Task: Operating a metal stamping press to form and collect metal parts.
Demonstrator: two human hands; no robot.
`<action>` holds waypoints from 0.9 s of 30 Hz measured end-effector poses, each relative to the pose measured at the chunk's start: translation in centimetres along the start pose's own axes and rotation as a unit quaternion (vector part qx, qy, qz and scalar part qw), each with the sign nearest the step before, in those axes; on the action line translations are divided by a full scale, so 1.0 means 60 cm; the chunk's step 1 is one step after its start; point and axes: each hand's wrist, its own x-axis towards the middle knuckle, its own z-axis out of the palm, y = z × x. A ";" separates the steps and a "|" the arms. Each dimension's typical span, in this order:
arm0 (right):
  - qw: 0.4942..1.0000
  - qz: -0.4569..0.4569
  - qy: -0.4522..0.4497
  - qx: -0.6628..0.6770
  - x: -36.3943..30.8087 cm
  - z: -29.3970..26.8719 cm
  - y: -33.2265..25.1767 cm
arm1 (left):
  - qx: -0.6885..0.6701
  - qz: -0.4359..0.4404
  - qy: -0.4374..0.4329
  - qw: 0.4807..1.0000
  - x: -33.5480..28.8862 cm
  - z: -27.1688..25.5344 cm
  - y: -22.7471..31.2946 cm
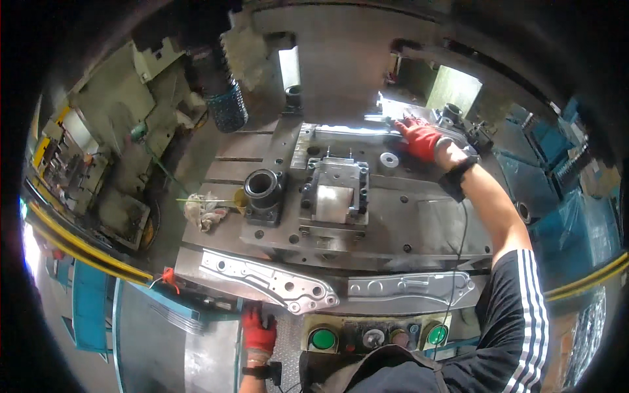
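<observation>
My right hand point(421, 139), in a red glove, is stretched far out over the back right of the press bed point(439, 223). Its fingers are spread beside a brightly lit metal piece point(400, 108), and glare hides whether they touch it. Low in the picture, my left hand point(259, 333), also red-gloved, has its fingers apart close to the bed's front edge. Just above that hand lies a stamped metal bracket with holes point(268, 280). A second, plainer stamped bracket point(409, 287) lies to its right. The die block point(335, 193) sits mid-bed.
A black guide post bushing point(263, 190) stands left of the die, near a crumpled rag point(204, 211). A round washer point(389, 160) lies behind right. Two green buttons, left point(322, 338) and right point(437, 335), sit on the front panel. Yellow bars point(85, 245) flank the machine.
</observation>
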 end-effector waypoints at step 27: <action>0.854 0.325 -0.126 0.385 -0.916 0.627 -0.057 | -0.099 -0.139 -0.199 0.965 -0.089 0.198 -0.004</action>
